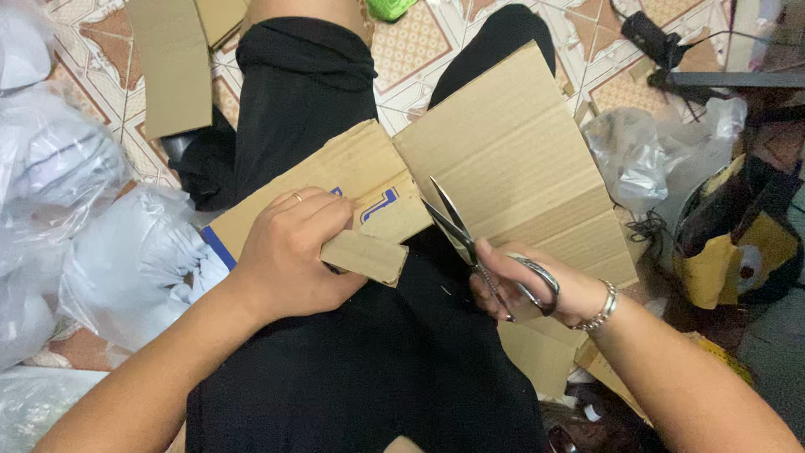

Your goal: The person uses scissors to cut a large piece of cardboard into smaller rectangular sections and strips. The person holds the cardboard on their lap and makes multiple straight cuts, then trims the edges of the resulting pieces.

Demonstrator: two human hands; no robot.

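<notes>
A large sheet of brown corrugated cardboard point(511, 159) lies across my lap, over black trousers. My left hand point(289, 256), with a ring on one finger, grips the sheet's left part near a folded-over flap point(365, 256). My right hand point(537, 289), with a silver bracelet at the wrist, holds metal scissors point(457, 226) by their handles. The blades are open and point up into the cardboard, between its left and right parts.
Clear plastic bags point(75, 210) of white goods pile at my left. Another cardboard piece point(172, 67) lies on the tiled floor at top left. A crumpled plastic bag point(654, 159) and a yellow and black bag point(738, 243) sit at my right. More cardboard scraps point(545, 356) lie under my right wrist.
</notes>
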